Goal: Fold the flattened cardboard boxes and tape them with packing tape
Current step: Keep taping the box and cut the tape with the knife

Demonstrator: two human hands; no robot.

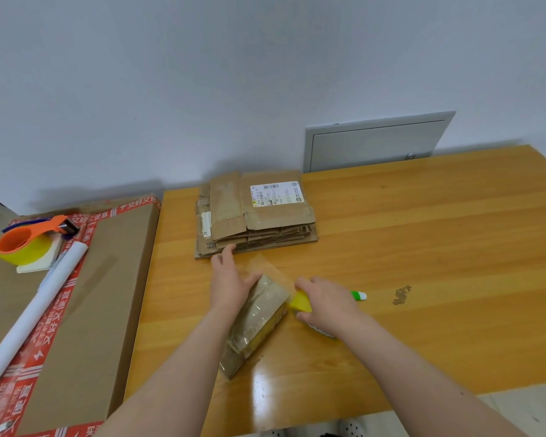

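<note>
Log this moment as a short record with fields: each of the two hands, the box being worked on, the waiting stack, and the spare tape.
left hand: fingers straight, resting against the small box
right hand: grips a yellow tool at the box's right end
small box: folded, covered in clear tape, lying on the table
flattened boxes: stacked on the table beyond the hands
tape dispenser: orange, yellow roll, on the large carton at left

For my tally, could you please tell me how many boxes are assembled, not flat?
2: a small box under the left hand, and a large carton at far left. The flattened stack might hide more.
</note>
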